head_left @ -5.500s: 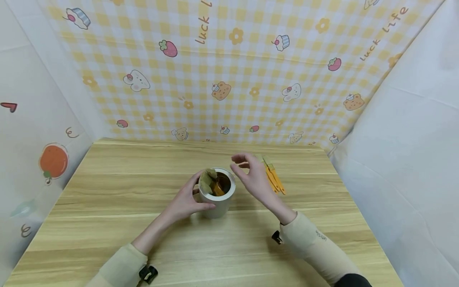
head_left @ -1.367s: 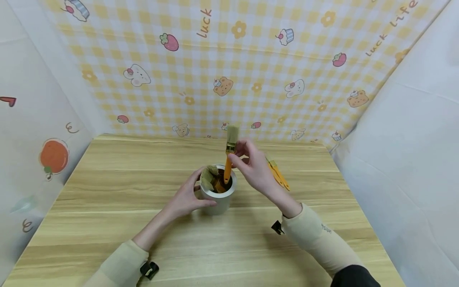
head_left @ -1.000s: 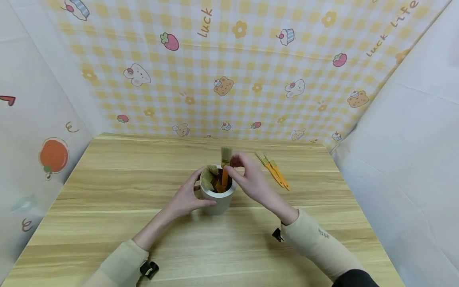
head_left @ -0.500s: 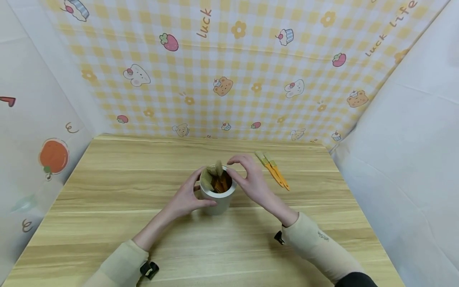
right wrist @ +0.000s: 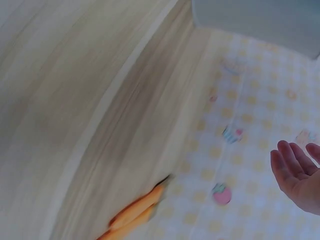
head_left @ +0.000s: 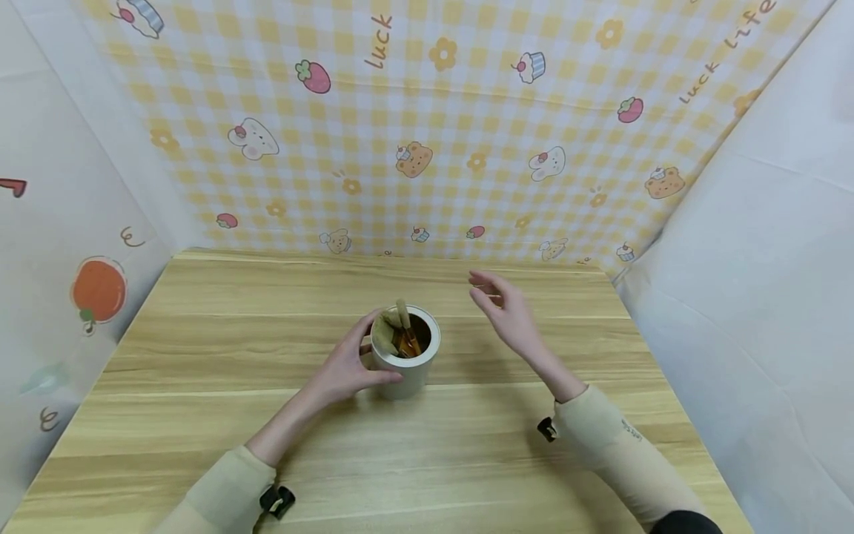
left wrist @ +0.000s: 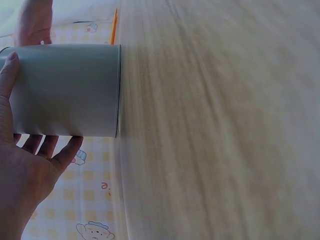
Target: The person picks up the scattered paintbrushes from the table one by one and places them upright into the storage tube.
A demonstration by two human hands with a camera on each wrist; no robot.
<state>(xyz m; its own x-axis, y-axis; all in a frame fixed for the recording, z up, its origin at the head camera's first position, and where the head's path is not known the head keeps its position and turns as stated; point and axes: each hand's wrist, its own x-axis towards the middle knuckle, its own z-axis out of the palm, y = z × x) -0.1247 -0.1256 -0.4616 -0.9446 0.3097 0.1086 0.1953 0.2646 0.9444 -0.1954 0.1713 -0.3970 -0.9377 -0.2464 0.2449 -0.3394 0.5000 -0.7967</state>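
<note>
A person's left hand (head_left: 350,367) clasps a pale grey-white, smooth cylindrical container (head_left: 415,380), thumb on the near side and fingers around the far side, as it stands upright near the middle of a light wood-grain table (head_left: 260,297). Inside, an orange-handled brush (head_left: 404,317) leans with its tan bristles up, just beside a clump of olive-tan bristles (head_left: 385,334) along the left of the rim. The right hand (head_left: 510,315) hovers to the right, well apart from the container, its fingers loosely bent and parted from the thumb. The right wrist view shows a pair of orange-handled brushes (right wrist: 132,215), blurred, lying side by side on the tabletop. Both arms wear beige sleeves (head_left: 233,486). Behind hangs a yellow-and-white checked cloth (head_left: 467,119) printed with strawberries, cupcakes and bears.
</note>
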